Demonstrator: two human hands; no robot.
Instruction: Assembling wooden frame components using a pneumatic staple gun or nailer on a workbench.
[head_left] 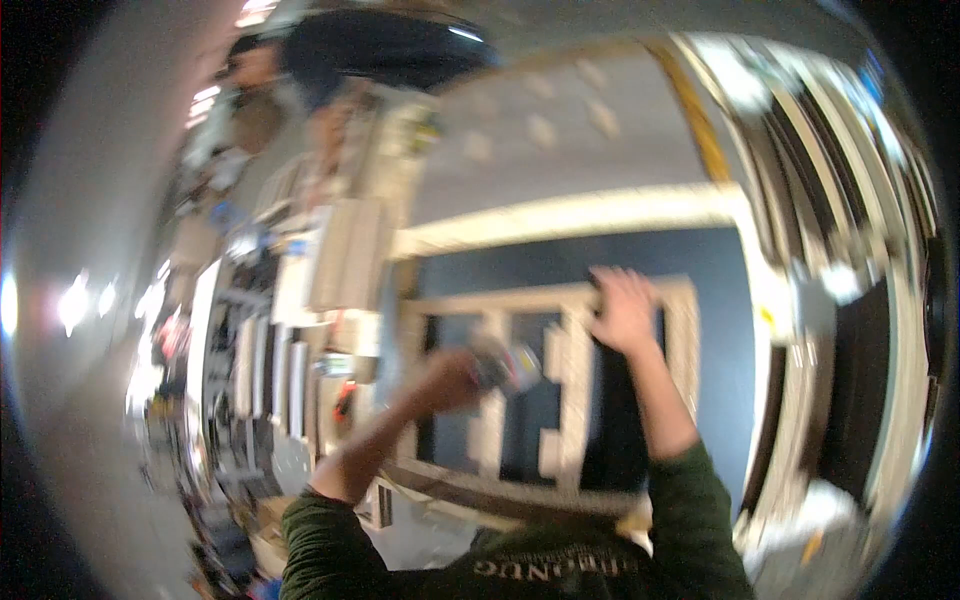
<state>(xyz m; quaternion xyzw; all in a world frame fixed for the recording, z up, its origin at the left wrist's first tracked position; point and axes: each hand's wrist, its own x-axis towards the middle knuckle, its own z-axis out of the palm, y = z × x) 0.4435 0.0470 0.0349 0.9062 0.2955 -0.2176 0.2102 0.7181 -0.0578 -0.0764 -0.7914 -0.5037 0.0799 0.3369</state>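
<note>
A pale wooden frame [574, 410] with rails, crosspieces and small blocks lies on a dark blue work surface [720, 330] before me. My right hand [626, 312] rests on its far rail near the right corner, with fingers stretched out and thumb to the left. Above the left part of the frame, my left hand [455, 378] is closed round a grey object with a bright end [508, 368]. Motion blur hides what kind of object it is, and whether it touches the wood.
A light wooden border [580, 215] edges the work surface at the far side. Beyond it lies a grey panel [560, 140]. Long boards [830, 170] are stacked at the right; more timber [345, 255] stands at the left. Another person [370, 50] leans in at the far left.
</note>
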